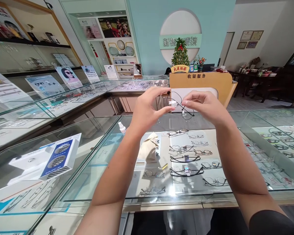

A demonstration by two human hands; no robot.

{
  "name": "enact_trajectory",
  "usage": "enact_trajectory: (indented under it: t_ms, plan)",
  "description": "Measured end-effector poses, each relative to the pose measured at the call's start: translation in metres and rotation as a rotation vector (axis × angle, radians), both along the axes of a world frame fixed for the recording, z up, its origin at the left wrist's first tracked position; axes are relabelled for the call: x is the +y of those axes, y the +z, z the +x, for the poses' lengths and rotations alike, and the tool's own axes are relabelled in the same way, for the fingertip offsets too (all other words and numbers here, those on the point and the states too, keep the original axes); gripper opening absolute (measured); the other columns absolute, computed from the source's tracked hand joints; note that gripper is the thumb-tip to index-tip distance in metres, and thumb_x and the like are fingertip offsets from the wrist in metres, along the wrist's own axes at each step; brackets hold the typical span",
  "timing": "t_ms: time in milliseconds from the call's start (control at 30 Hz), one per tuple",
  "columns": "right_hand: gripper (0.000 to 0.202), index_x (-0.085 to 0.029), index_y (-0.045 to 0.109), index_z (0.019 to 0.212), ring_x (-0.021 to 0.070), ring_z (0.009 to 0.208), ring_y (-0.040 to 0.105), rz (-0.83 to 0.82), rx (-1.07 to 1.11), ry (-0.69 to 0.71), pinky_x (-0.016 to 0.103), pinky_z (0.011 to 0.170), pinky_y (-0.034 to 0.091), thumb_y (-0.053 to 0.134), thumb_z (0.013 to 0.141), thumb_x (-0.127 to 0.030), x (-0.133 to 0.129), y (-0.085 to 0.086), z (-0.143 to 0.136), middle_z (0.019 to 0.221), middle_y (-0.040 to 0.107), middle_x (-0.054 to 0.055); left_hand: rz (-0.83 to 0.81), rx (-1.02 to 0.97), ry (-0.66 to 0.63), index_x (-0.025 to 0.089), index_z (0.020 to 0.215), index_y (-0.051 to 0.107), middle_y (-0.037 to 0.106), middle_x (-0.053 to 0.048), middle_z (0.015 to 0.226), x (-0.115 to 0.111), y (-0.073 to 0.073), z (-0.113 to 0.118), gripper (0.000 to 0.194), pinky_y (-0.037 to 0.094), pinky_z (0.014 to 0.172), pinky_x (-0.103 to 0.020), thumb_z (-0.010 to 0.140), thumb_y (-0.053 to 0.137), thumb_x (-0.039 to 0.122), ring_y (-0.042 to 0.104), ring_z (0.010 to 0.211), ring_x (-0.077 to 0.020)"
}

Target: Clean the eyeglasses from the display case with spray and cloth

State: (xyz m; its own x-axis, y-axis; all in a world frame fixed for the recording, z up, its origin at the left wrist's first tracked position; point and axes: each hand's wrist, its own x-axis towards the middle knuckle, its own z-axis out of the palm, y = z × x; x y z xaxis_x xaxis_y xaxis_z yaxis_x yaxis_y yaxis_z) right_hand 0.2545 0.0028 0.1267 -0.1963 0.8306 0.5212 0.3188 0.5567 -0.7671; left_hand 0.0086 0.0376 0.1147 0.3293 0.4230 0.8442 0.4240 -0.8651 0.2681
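A pair of thin, dark-rimmed eyeglasses (pixel 187 118) is held up above the glass counter, tilted, with a small white tag or label (pixel 172 103) by one lens. My left hand (pixel 150 106) has its thumb and fingers at the outer edge of the upper-left lens. Near the middle of the frame, my right hand (pixel 207 106) pinches the eyeglasses between thumb and fingers. The exact grip points are partly hidden by the fingers. Below, a beige cloth (pixel 148 147) and a small white bottle (pixel 122 128) are on the counter.
Several eyeglasses (pixel 187 171) are displayed in the glass case (pixel 161 195) below my arms. A white and blue box (pixel 60 158) stands on the left counter. Beyond are a yellow cashier desk (pixel 203 83), a plant (pixel 180 55), and display cases along the left.
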Motion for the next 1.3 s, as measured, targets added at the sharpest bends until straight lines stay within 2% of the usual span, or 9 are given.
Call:
enact_trajectory:
  t_ms: [233, 433, 567, 700, 867, 1000, 1133, 1233, 1300]
  plan:
    - [0.033, -0.022, 0.08, 0.085, 0.0216, 0.09, 0.066, -0.017, -0.041, 0.033, 0.042, 0.091, 0.049, 0.084, 0.086, -0.055, 0.004, 0.0, 0.003, 0.093, 0.078, 0.005, -0.004, 0.02, 0.008, 0.03, 0.134, 0.074, 0.079, -0.008, 0.131, -0.004, 0.003, -0.001, 0.055, 0.058, 0.104, -0.047, 0.084, 0.092, 0.041, 0.074, 0.116, -0.0276]
    - [0.036, -0.022, 0.081, 0.083, 0.0185, 0.082, 0.064, -0.05, 0.0, 0.089, 0.037, 0.08, 0.048, 0.082, 0.088, -0.058, 0.01, -0.004, 0.005, 0.087, 0.076, 0.004, -0.113, -0.053, -0.05, 0.032, 0.131, 0.077, 0.078, -0.008, 0.135, -0.002, 0.001, 0.0, 0.055, 0.06, 0.1, -0.047, 0.08, 0.095, 0.042, 0.076, 0.116, -0.031]
    - [0.035, -0.022, 0.081, 0.083, 0.0179, 0.082, 0.063, -0.066, 0.027, 0.132, 0.036, 0.079, 0.05, 0.085, 0.088, -0.057, 0.014, -0.007, 0.004, 0.086, 0.075, 0.004, -0.26, -0.167, -0.179, 0.033, 0.135, 0.075, 0.08, -0.008, 0.127, 0.002, -0.003, 0.005, 0.06, 0.064, 0.095, -0.047, 0.079, 0.095, 0.039, 0.078, 0.111, -0.0303]
    - [0.034, -0.024, 0.082, 0.082, 0.0205, 0.093, 0.068, -0.091, 0.079, 0.186, 0.039, 0.085, 0.054, 0.087, 0.085, -0.058, 0.017, -0.008, 0.003, 0.099, 0.08, 0.005, -0.415, -0.292, -0.329, 0.032, 0.14, 0.07, 0.078, -0.011, 0.125, 0.003, -0.004, 0.01, 0.074, 0.069, 0.088, -0.044, 0.073, 0.099, 0.042, 0.079, 0.109, -0.0305]
    - [0.034, -0.025, 0.083, 0.087, 0.0198, 0.095, 0.071, -0.161, 0.124, 0.263, 0.039, 0.091, 0.056, 0.088, 0.084, -0.058, 0.021, -0.011, 0.003, 0.101, 0.083, 0.005, -0.49, -0.321, -0.389, 0.03, 0.141, 0.069, 0.078, -0.013, 0.125, 0.006, -0.003, 0.009, 0.08, 0.071, 0.082, -0.042, 0.07, 0.1, 0.047, 0.081, 0.105, -0.0307]
    - [0.035, -0.023, 0.083, 0.089, 0.0189, 0.092, 0.072, -0.164, 0.136, 0.316, 0.037, 0.088, 0.055, 0.088, 0.085, -0.058, 0.023, -0.014, 0.003, 0.099, 0.084, 0.005, -0.424, -0.291, -0.369, 0.029, 0.141, 0.068, 0.079, -0.013, 0.122, 0.015, -0.006, 0.008, 0.079, 0.071, 0.083, -0.04, 0.071, 0.098, 0.053, 0.081, 0.102, -0.0289]
    - [0.037, -0.022, 0.083, 0.089, 0.0188, 0.089, 0.072, -0.104, 0.159, 0.24, 0.036, 0.085, 0.055, 0.088, 0.085, -0.058, 0.023, -0.014, 0.001, 0.095, 0.084, 0.006, -0.425, -0.311, -0.385, 0.032, 0.14, 0.064, 0.075, -0.012, 0.132, 0.02, -0.01, 0.012, 0.076, 0.067, 0.089, -0.04, 0.074, 0.096, 0.056, 0.078, 0.114, -0.0289]
    - [0.039, -0.022, 0.083, 0.087, 0.0187, 0.085, 0.071, -0.04, 0.192, 0.148, 0.036, 0.082, 0.055, 0.089, 0.082, -0.06, 0.025, -0.014, -0.002, 0.091, 0.083, 0.006, -0.241, -0.453, -0.19, 0.033, 0.13, 0.068, 0.072, -0.008, 0.129, 0.014, -0.014, 0.018, 0.057, 0.063, 0.093, -0.039, 0.081, 0.092, 0.054, 0.073, 0.115, -0.0253]
    - [0.041, -0.021, 0.082, 0.086, 0.0183, 0.081, 0.07, 0.009, 0.214, 0.08, 0.036, 0.079, 0.055, 0.089, 0.081, -0.061, 0.026, -0.016, -0.006, 0.088, 0.082, 0.005, -0.121, -0.495, -0.024, 0.03, 0.111, 0.075, 0.072, -0.004, 0.104, 0.007, -0.016, 0.023, 0.034, 0.06, 0.086, -0.036, 0.089, 0.085, 0.053, 0.07, 0.099, -0.0211]
